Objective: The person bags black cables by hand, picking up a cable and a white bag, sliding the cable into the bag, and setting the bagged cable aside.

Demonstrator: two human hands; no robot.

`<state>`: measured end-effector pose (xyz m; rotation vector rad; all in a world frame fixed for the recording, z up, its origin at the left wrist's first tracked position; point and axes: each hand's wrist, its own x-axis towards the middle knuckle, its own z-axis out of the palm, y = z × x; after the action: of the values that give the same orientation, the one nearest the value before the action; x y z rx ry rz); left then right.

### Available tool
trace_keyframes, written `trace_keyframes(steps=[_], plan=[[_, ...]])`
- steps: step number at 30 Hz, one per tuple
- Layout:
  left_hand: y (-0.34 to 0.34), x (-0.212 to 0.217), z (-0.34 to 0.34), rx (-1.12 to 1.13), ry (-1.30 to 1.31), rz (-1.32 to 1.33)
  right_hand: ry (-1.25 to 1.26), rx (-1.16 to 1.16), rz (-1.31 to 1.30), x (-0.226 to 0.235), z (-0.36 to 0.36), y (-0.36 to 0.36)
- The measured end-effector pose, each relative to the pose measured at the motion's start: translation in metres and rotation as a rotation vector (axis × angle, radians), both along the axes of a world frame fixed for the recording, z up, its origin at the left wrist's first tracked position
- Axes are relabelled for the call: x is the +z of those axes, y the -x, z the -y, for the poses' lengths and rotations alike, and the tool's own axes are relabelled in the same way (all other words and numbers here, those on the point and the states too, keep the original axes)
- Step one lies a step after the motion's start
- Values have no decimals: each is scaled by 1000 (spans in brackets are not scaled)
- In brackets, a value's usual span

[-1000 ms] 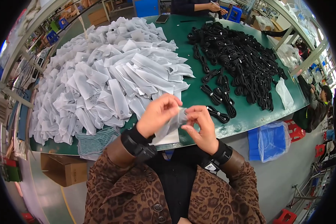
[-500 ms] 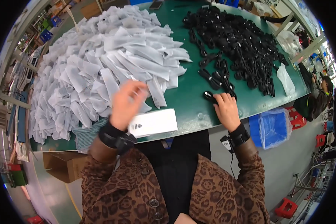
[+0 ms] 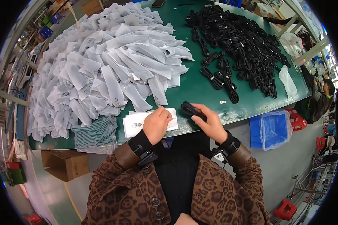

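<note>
A coiled black cable (image 3: 192, 111) is in my right hand (image 3: 211, 123), raised just above the table's front edge, thumb and fingers wrapped round it. To its left, my left hand (image 3: 157, 125) bends over a flat stack of white bags (image 3: 133, 125) with printed marks. Its fingers are pinched together at the top bag, near the stack's right end. Beyond the left hand rises a large heap of filled whitish sleeves (image 3: 135, 56). A pile of bundled black cables (image 3: 240, 41) covers the far right of the table.
The green table (image 3: 184, 88) has a small white label (image 3: 223, 102) on it. A striped grey-green cloth (image 3: 95, 132) lies at the front left edge. Below stand an open cardboard box (image 3: 65, 165) and a blue lined bin (image 3: 270, 129). Another person (image 3: 321, 97) is at far right.
My right hand has lifted a cable from the pile's near end and brought it left toward me. My left hand has moved right and down from the heap onto the white bags.
</note>
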<state>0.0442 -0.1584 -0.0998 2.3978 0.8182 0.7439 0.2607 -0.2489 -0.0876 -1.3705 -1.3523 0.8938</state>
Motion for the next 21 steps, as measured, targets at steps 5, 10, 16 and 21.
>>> trace_keyframes(steps=[5, 10, 16, 21], plan=[[3, 4, -1, 39, 210, 68, -181, 49, 346, 18, 1, 5], [6, 3, 0, 95, 487, 190, -285, 69, 654, 18, 3, 5], [5, 16, 1, 27, 420, 178, -402, 194, 818, 19, -3, -1], [-4, 24, -9, -196, -48, 244, -109, 201, 320, 11, -12, -3]])
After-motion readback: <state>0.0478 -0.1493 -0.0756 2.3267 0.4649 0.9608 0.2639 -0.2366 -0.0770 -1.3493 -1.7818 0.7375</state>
